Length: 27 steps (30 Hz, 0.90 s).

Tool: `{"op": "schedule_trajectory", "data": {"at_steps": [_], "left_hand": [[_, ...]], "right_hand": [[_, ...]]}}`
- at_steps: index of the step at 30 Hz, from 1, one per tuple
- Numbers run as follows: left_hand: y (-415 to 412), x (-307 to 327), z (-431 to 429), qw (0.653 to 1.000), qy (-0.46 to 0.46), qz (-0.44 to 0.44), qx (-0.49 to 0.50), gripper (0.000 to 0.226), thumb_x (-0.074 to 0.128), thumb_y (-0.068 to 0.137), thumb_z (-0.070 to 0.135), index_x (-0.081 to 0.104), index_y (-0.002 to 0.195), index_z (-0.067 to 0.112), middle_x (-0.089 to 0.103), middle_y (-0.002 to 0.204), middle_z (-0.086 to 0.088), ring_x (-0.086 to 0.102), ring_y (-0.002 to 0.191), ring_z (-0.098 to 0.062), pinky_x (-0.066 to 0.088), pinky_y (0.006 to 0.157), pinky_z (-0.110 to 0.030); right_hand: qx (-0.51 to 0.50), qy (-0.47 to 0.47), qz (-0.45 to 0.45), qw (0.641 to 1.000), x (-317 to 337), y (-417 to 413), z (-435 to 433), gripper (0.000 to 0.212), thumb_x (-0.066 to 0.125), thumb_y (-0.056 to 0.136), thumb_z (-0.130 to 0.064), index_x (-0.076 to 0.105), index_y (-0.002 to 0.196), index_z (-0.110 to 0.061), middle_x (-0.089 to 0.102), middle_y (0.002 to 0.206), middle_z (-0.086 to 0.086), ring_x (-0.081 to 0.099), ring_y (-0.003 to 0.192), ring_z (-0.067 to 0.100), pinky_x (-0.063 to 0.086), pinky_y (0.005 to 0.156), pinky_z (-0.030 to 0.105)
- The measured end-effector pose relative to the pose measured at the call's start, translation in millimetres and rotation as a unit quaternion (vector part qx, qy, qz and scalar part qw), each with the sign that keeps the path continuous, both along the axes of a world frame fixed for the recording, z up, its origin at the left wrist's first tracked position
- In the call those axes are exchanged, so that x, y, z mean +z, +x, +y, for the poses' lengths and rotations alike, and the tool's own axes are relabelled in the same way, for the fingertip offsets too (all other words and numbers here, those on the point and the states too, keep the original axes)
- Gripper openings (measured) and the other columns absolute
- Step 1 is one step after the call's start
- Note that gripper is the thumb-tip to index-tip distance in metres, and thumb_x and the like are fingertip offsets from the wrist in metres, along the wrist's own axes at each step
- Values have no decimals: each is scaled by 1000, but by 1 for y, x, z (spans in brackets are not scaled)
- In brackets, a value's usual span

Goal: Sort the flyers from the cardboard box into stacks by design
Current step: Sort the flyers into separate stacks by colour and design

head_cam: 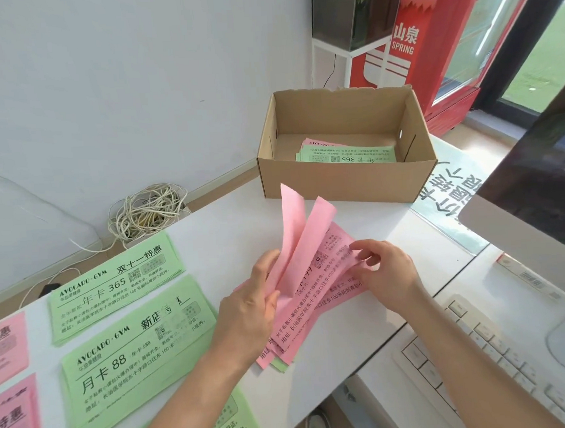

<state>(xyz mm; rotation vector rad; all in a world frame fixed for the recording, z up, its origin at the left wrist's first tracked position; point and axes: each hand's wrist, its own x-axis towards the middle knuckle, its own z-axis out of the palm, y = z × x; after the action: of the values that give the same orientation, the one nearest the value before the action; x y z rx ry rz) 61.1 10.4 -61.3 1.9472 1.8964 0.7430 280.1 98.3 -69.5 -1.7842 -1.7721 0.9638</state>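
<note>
pink flyers (315, 310): fanned bundle just in front of the cardboard box (345, 184) | left hand (249, 300): grips bundle, two sheets curling up | right hand (385, 270): pinches one sheet's edge | handling: likely light, floppy, slippery; peel by a corner

White table (229, 223), cardboard box (338, 181) toward its far side, green flyer stacks (115, 288) and pink flyer stacks (3, 343) along its left.

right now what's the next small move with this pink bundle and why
Probably slide the pink flyer pinched by the right hand free and match it to a pink stack at far left: the left hand holds the bundle fanned.
</note>
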Motion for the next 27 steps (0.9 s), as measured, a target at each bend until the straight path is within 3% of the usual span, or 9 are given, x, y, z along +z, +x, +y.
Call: {"op": "schedule_trajectory", "data": {"at_steps": [4, 7, 10, 12, 14, 18, 22, 25, 27], "left_hand": [[-5, -3, 0, 999, 29, 24, -33, 81, 60, 91, 19, 10, 141, 59, 48, 82, 14, 43, 46, -5, 46, 52, -27], [-5, -7, 2, 992, 53, 92, -66, 69, 62, 88, 18, 30, 138, 51, 50, 85, 10, 41, 46, -11, 45, 45, -27], [-3, -11, 0, 982, 52, 153, -94, 49, 67, 85, 25, 46, 124, 47, 55, 89, 8, 56, 48, -19, 47, 40, -28], [1, -14, -5, 968, 49, 206, -135, 50, 69, 81, 31, 46, 124, 44, 57, 91, 5, 57, 48, -19, 46, 36, -28], [8, -20, -10, 941, 59, 280, -182, 57, 76, 72, 29, 49, 121, 39, 60, 88, -2, 61, 54, -22, 44, 35, -28], [22, -20, -11, 918, 45, 349, -182, 48, 81, 65, 36, 53, 104, 29, 60, 85, -8, 65, 67, -32, 46, 37, -31], [26, -17, -10, 931, 29, 330, -156, 53, 78, 63, 49, 49, 99, 22, 59, 82, -7, 66, 66, -28, 45, 37, -29], [27, -18, -10, 933, 26, 325, -150, 52, 77, 65, 45, 48, 100, 20, 60, 83, -9, 66, 67, -30, 46, 37, -30], [28, -18, -9, 935, 20, 324, -143, 47, 75, 67, 41, 49, 100, 19, 59, 82, -9, 65, 67, -30, 45, 37, -31]], "right_hand": [[-25, -4, 27, 999, 0, 4, 0, 28, 61, 87, -10, 67, 109, -26, 63, 91, -5, 59, 82, 10, 47, 73, 24], [-43, -19, 65, 997, 1, 4, 2, 28, 57, 90, -12, 66, 116, -19, 65, 95, -7, 61, 86, 13, 47, 78, 26], [-15, -3, 2, 1000, 2, 2, 5, 26, 48, 96, -19, 63, 118, -20, 61, 107, -2, 55, 99, 16, 44, 87, 29], [-45, -30, 77, 996, 5, 1, 8, 30, 42, 100, -27, 65, 106, -9, 65, 92, 4, 58, 88, 21, 47, 79, 34], [-90, -58, 161, 981, 8, 3, 12, 42, 36, 102, -37, 70, 93, -14, 66, 80, 0, 60, 76, 19, 45, 68, 31], [-83, -99, 159, 979, 17, 6, 15, 53, 36, 101, -42, 73, 92, -6, 70, 85, 10, 64, 75, 20, 48, 65, 30], [-82, -83, 134, 984, 18, 5, 15, 30, 56, 95, -24, 74, 82, -3, 73, 85, 12, 62, 71, 18, 54, 69, 35], [-98, -75, 129, 984, 16, 6, 17, 22, 64, 91, -23, 73, 75, -10, 72, 76, 8, 57, 57, 12, 45, 50, 24], [-105, -75, 122, 984, 14, 6, 20, 25, 69, 87, -27, 70, 68, -11, 69, 70, 4, 54, 56, 13, 40, 49, 22]]}}
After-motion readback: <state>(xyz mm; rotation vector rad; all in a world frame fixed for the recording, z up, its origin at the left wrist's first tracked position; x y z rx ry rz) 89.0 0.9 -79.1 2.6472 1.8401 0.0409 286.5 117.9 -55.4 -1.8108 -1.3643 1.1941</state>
